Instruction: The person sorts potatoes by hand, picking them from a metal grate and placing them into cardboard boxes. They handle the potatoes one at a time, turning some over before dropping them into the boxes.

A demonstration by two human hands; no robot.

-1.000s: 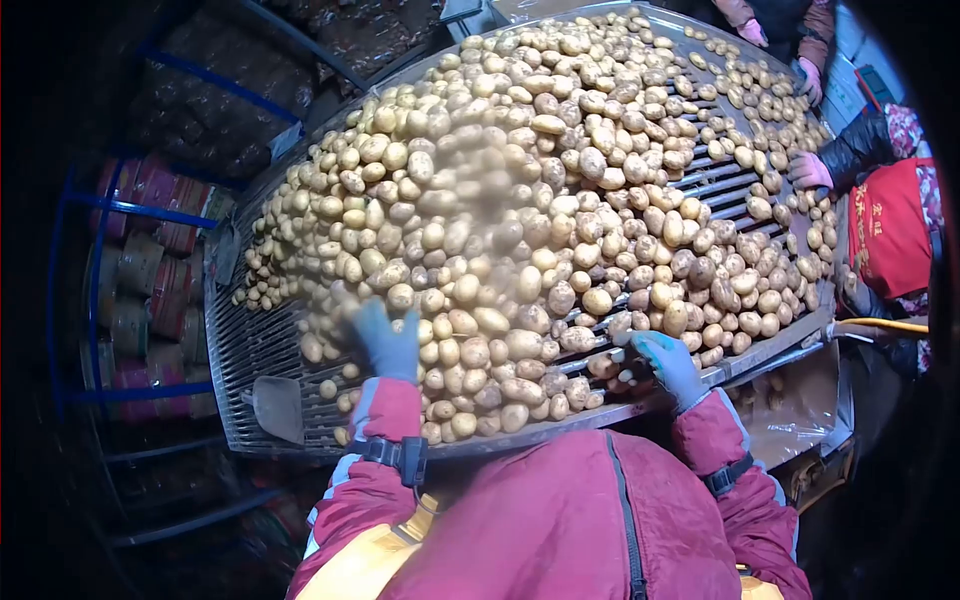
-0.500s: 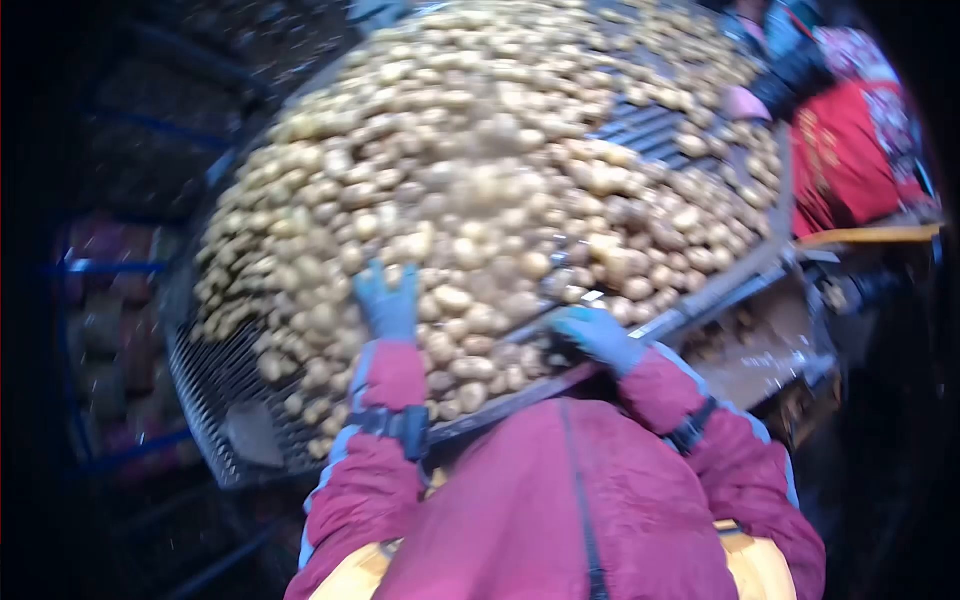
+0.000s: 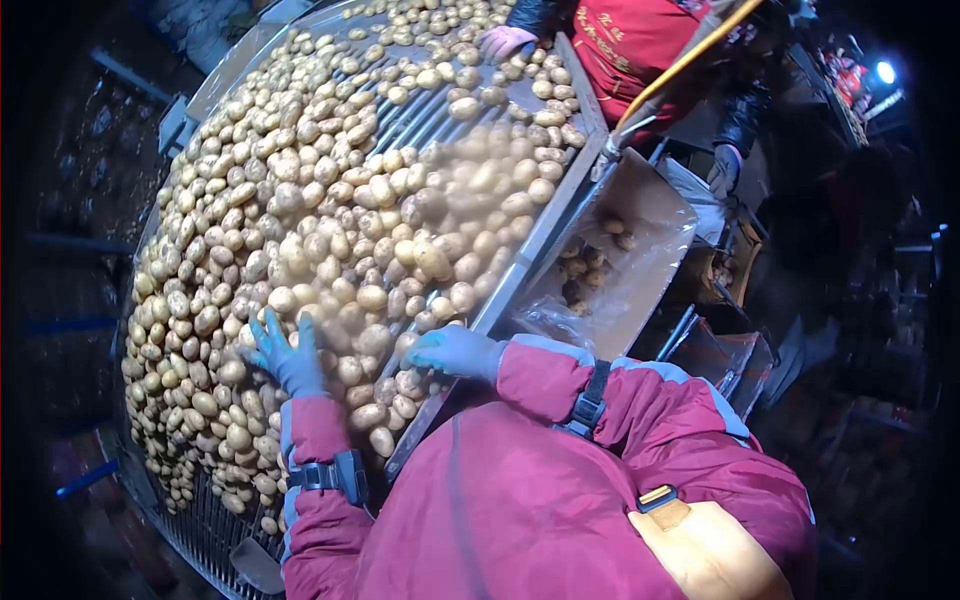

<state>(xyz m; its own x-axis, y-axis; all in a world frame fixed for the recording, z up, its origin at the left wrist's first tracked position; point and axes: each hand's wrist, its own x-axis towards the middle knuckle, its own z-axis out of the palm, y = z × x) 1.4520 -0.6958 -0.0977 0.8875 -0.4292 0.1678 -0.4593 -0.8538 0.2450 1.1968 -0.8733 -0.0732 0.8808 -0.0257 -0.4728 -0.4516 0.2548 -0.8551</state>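
A heap of potatoes covers the slatted metal sorting table. My left hand, in a blue-grey glove with teal fingertips, lies on the potatoes with its fingers spread. Close to the near rim, my right hand, gloved alike, reaches in from the right over the potatoes. Its fingers stretch out to the left, and a potato sits against the fingertips. Neither hand shows a potato gripped in it. The underside of the right hand is hidden.
Right of the table rim stands a plastic-lined cardboard box with some potatoes inside. A co-worker in a red apron stands at the far right, one pink-gloved hand at the table. A yellow bar slants above the rim.
The view has swung to the right, bringing the cardboard box into fuller sight. My right hand has come in from the rim over the potatoes, nearer my left hand, which stays spread.
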